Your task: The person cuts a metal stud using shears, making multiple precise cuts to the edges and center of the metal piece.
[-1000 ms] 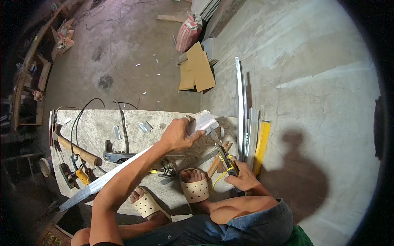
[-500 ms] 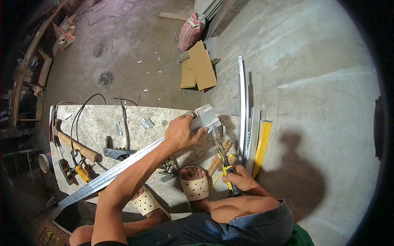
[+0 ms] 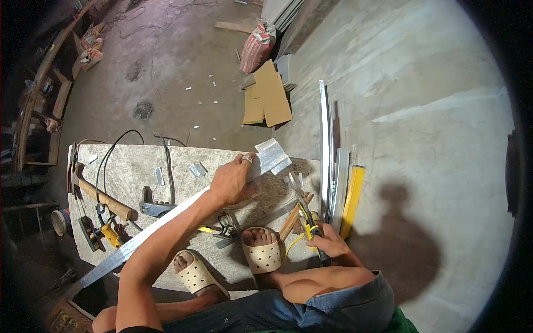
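My left hand [image 3: 229,180] is closed round a long silvery metal channel [image 3: 270,157], close to its far end, where a flap of the sheet is bent out. The channel slants down to the lower left under my forearm. In my right hand [image 3: 330,243] are tin snips [image 3: 304,208] with yellow and black handles. Their jaws are parted and point up, just below the channel's end, apart from it. My feet, in cream slippers [image 3: 262,257], rest on the pale worn board [image 3: 191,158] beneath the work.
On the board lie a hammer [image 3: 105,198], a yellow power tool [image 3: 112,236], a tape measure [image 3: 226,226] and metal offcuts [image 3: 196,170]. Metal lengths [image 3: 325,139] and a yellow level [image 3: 353,200] lean at the right. Cardboard [image 3: 273,94] and a sack [image 3: 258,47] stand farther off.
My left hand has shifted left with the channel, whose end has come away from the snips' jaws. The bent flap now shows more plainly. My right hand has moved only slightly.
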Demonstrator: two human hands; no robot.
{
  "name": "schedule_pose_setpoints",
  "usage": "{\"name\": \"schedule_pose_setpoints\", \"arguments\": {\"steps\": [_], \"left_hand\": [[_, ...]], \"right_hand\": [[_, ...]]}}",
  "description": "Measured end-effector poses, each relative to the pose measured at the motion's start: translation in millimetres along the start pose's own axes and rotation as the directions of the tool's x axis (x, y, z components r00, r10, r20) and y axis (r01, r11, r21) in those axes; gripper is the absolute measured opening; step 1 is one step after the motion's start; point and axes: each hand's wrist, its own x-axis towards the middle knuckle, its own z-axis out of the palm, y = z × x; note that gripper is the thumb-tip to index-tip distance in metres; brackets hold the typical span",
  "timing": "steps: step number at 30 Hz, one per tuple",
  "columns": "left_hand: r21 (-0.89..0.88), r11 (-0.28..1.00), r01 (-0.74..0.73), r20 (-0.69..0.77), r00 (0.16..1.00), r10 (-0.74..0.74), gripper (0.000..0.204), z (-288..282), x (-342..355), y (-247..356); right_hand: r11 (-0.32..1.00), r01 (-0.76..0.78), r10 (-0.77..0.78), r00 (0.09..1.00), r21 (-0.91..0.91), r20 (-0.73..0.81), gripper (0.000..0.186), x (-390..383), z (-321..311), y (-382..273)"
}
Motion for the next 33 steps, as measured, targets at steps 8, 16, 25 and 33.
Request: {"name": "schedule_pose_setpoints", "arguments": {"steps": [8,16,25,33], "left_hand": [[-0.037,0.996,0.079,0.014,0.997,-0.078,0.072,3,0,2],[-0.031,0.999,0.040,0.021,0.999,-0.040,0.061,-1,-1,8],[-0.007,1.000,0.007,-0.040,0.999,-0.008,0.052,-1,-6,7],[0.018,0.999,-0.033,-0.134,0.990,0.035,0.052,5,-7,10]], "right_hand": [[0.831,0.255,-0.340,0.936,-0.494,-0.091,0.055,3,-41,-18],[0.743,0.098,-0.166,0.985,-0.662,-0.041,0.087,14,-103,-44],[0.620,0.261,-0.228,0.962,-0.740,0.148,0.081,31,-126,-89],[0.594,0.123,-0.053,0.992,-0.795,0.114,0.073,36,-129,-110]]}}
